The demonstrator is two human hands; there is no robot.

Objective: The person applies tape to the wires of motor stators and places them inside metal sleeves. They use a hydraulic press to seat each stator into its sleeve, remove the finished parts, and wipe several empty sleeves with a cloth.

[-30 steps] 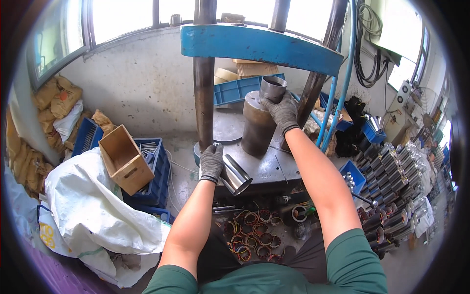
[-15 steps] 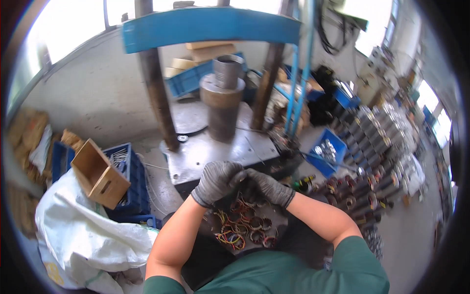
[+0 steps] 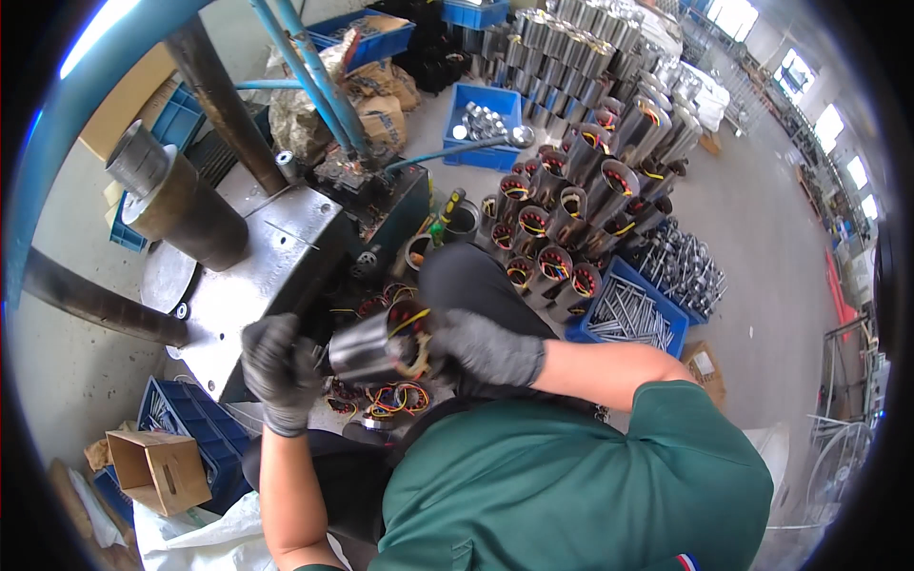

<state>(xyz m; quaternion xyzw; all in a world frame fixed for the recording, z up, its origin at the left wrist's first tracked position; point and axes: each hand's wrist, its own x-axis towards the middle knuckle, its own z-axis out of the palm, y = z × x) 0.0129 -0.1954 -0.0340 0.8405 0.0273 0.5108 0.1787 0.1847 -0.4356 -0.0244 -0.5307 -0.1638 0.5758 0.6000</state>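
Note:
My right hand (image 3: 484, 348), in a grey glove, grips the wire-end rim of a metal motor housing (image 3: 360, 350). The shiny cylinder lies tilted over my lap, copper windings and a yellow wire showing at its opening. Curled fingers close my gloved left hand (image 3: 278, 373), just left of the housing's other end; what it holds, if anything, is hidden. Below the housing, loose wound coils (image 3: 395, 400) with red and yellow leads lie on the floor. To the left stands the press's metal bed (image 3: 271, 252), bearing a thick steel cylinder (image 3: 195, 214).
Many upright motor housings (image 3: 571, 205) stand closely grouped ahead and to the right. A blue bin (image 3: 630, 314) holds metal shafts; another blue bin (image 3: 484, 157) contains metal parts. A blue-handled lever (image 3: 447, 152) juts from the press. An open cardboard box (image 3: 176, 471) sits at lower left.
The view has swung right. My hands, together before the press bed earlier, are now apart, and a motor housing has come into my right hand's grip.

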